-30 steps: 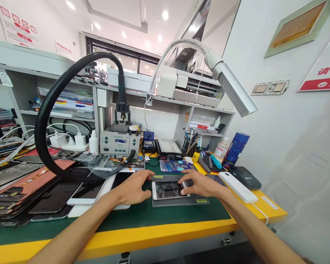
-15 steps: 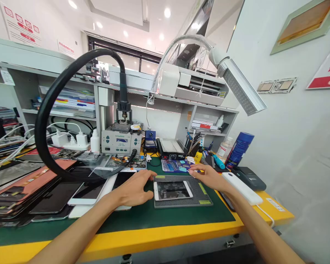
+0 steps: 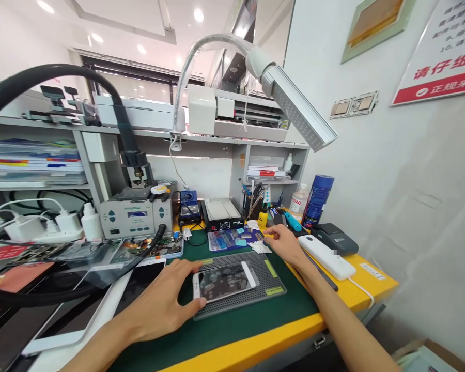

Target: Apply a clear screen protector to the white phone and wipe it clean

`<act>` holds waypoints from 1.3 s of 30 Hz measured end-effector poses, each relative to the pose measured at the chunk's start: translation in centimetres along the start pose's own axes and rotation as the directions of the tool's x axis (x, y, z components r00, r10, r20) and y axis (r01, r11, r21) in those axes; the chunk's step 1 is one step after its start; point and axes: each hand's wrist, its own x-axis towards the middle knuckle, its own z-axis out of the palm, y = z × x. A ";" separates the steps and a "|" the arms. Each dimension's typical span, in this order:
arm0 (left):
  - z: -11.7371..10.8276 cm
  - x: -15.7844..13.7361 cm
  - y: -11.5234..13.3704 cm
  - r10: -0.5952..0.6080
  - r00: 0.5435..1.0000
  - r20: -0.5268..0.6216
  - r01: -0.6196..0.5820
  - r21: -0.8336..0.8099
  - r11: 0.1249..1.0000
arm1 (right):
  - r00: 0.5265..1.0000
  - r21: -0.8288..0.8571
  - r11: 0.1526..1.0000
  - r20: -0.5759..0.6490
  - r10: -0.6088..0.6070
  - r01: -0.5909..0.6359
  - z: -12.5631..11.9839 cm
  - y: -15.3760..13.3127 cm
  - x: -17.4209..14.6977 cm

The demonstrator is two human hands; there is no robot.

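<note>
A white-framed phone (image 3: pixel 227 281) with blotches on its dark screen lies on a grey perforated mat (image 3: pixel 273 284). My left hand (image 3: pixel 166 299) grips the phone's left end. Its thumb presses the near corner, while the index fingertip is by the far corner. Beyond the mat, my right hand (image 3: pixel 284 243) is held with thumb and forefinger close together. Whatever they may pinch is too small to make out. Below those fingertips, crumpled white tissue (image 3: pixel 260 246) sits near a blue-purple sheet with small parts (image 3: pixel 225 240).
Several phones and tablets (image 3: pixel 67 330) crowd the left under a black hose (image 3: pixel 81 72). A hot-air station (image 3: pixel 135 217) and a heating plate (image 3: pixel 222 223) stand behind. At the right are a white power bank-like block (image 3: pixel 327 257), a black box (image 3: pixel 335 237) and a blue can (image 3: pixel 318 201).
The view has turned right and moved closer. My left thumb has come onto the phone's near corner. My right hand has shifted away from the mat, to the right.
</note>
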 end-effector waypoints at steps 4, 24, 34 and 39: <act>0.0 -0.1 0.1 0.005 1.000 0.021 -0.006 0.014 1.000 | 0.985 -0.022 0.997 0.154 -0.072 0.077 -0.4 0.0 -0.9; -0.7 -0.4 -0.4 0.029 0.999 0.038 -0.028 -0.045 0.999 | 0.876 -0.082 0.889 0.233 -0.422 0.450 0.2 -8.1 -10.2; -1.2 -0.4 0.2 0.056 0.998 0.039 -0.054 -0.044 0.998 | 0.869 -0.215 0.890 0.395 -0.297 0.402 -0.5 -8.4 -13.5; -1.3 -0.4 0.4 0.064 0.997 0.031 -0.063 -0.036 0.997 | 0.860 -0.215 0.906 0.450 -0.240 0.365 -0.3 -9.2 -13.0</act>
